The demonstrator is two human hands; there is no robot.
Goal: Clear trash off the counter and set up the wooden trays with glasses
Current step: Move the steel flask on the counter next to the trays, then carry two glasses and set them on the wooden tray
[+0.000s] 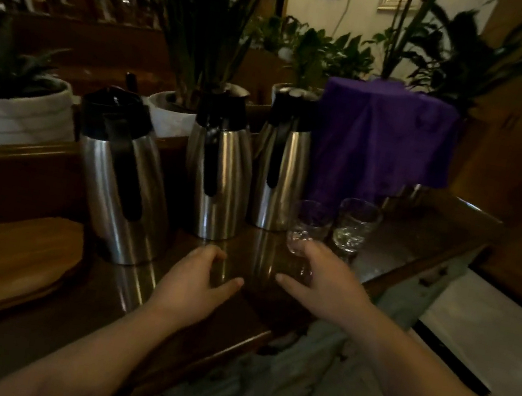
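Fingers [304, 248] of the right hand [325, 281] touch the bottom of the near glass [308, 226], with the thumb stretched out to the side. I cannot tell if they have closed on it yet. Left hand [194, 276] hangs just over the tabletop [233, 314] with its fingers bent and spread, holding nothing.

A second glass [355, 225] stands just beside the first one, a bit farther back. Both are clear and look thin, so they will likely be light, slippery and easy to break. It seems best to hold each one low around its round side, not by the rim, and keep them from knocking together.

One wooden tray [0, 261] lies well off to the left, past three shiny metal jugs [219, 170]. It has nothing on it, so the glasses probably need to go there. I see no trash on this part of the tabletop.
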